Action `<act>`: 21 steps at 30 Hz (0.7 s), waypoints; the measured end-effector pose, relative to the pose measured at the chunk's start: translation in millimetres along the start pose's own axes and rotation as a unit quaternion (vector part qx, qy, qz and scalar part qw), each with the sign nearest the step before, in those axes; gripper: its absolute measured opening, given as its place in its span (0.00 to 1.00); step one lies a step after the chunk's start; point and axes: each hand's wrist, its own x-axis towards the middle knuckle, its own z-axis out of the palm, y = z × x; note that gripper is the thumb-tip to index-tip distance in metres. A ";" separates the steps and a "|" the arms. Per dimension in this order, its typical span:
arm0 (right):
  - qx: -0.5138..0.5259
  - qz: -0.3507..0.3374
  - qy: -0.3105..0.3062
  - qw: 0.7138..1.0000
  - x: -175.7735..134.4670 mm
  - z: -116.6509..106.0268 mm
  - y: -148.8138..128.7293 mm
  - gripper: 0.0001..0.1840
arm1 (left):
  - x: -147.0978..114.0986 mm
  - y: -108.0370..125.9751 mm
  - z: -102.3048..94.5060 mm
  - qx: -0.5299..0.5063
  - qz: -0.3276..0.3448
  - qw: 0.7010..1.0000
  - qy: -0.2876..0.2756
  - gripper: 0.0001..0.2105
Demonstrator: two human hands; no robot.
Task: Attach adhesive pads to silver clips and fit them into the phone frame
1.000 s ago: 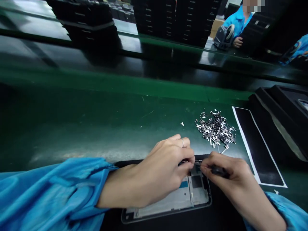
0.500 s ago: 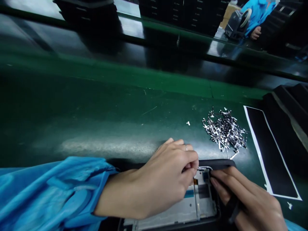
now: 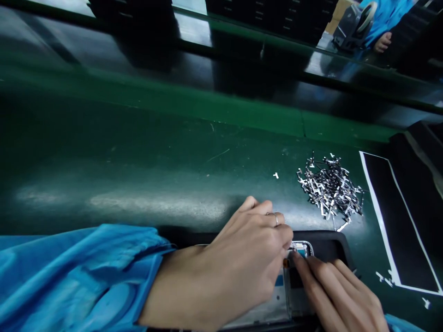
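A silver phone mid-frame (image 3: 272,310), its inner side up, lies in a black padded tray (image 3: 330,240) at the bottom of the view. My left hand (image 3: 242,258), with a ring on one finger, arches over the phone. Its fingers are curled and pinched at the phone's top edge; what they hold is hidden. From the right, my right hand (image 3: 342,295) reaches in with fingers pressed together. Their tips meet the phone beside the left fingertips, near the top corner, and anything between them is too small to make out. Both hands cover much of the phone.
A heap of small black-and-silver flex parts (image 3: 330,189) lies on the green table (image 3: 138,152). Right of it is a white-bordered black sheet (image 3: 401,221), with white scraps (image 3: 426,303) nearby. Across the bench, a person's hand (image 3: 383,42) is near a tape dispenser (image 3: 353,27).
My right hand has moved left from the tray's right side, and its fingertips now meet the phone beside my left fingers. The left hand keeps its pinch. The view has shifted slightly.
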 end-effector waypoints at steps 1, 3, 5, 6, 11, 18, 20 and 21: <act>-0.001 -0.006 -0.005 1.000 -1.1 0.1 -0.1 0.18 | -0.8 0.0 0.8 -0.002 0.001 1.000 0.006 0.09; -0.003 -0.013 -0.012 1.000 -3.1 -0.4 -0.1 0.18 | -2.4 0.2 2.9 -0.004 -0.003 1.000 0.015 0.09; -0.003 -0.015 -0.020 1.000 -4.7 -1.1 -0.1 0.19 | -3.9 0.6 5.6 -0.001 -0.018 1.000 0.014 0.08; -0.001 -0.016 -0.022 1.000 -5.2 -1.3 0.0 0.20 | -4.5 0.8 6.8 0.002 -0.023 1.000 0.013 0.08; 0.008 -0.010 -0.028 1.000 -5.5 -1.3 1.2 0.21 | -6.5 0.3 10.5 0.019 -0.020 0.999 0.022 0.09; 0.006 -0.014 -0.031 0.999 -3.4 1.4 1.4 0.21 | -7.2 1.2 7.8 0.041 -0.008 0.999 0.016 0.08; 0.004 -0.017 -0.029 0.999 -3.1 1.8 1.5 0.21 | -7.4 1.7 7.2 0.052 0.003 0.998 0.021 0.08; 0.002 -0.018 -0.030 0.999 -3.0 1.8 1.7 0.22 | -7.6 1.6 7.2 0.058 0.012 0.998 0.026 0.08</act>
